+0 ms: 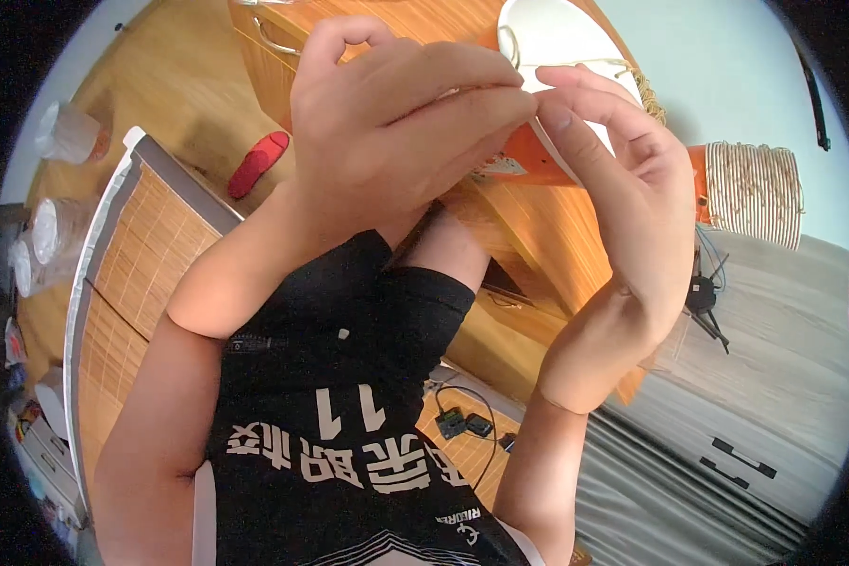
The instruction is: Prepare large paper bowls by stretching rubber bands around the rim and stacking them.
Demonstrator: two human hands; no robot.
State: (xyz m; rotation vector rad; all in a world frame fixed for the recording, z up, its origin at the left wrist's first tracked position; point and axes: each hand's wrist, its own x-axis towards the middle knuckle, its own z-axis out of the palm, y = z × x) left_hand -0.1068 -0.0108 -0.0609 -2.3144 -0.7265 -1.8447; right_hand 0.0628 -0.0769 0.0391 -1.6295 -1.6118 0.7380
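Observation:
My left hand [406,118] and my right hand [637,156] meet fingertip to fingertip in front of me. The fingers of the left are pressed together; on the right, thumb and forefinger close in a pinch. Whatever lies between the fingertips is too small or hidden to make out. Just behind them is a white, rounded surface [564,30] with a thin pale cord [599,62] across it. An orange thing [536,156] shows below the fingers, partly covered by the hands. A bundle of tan twine [649,99] hangs at the white surface's right edge.
A wooden table [557,222] lies beneath. To the right stands a cylinder wound with striped cord [753,193], near a grey wood-grain cabinet [764,311]. A red slipper [258,164] is on the floor, left of the table. A bamboo-mat bed [156,245] stands left.

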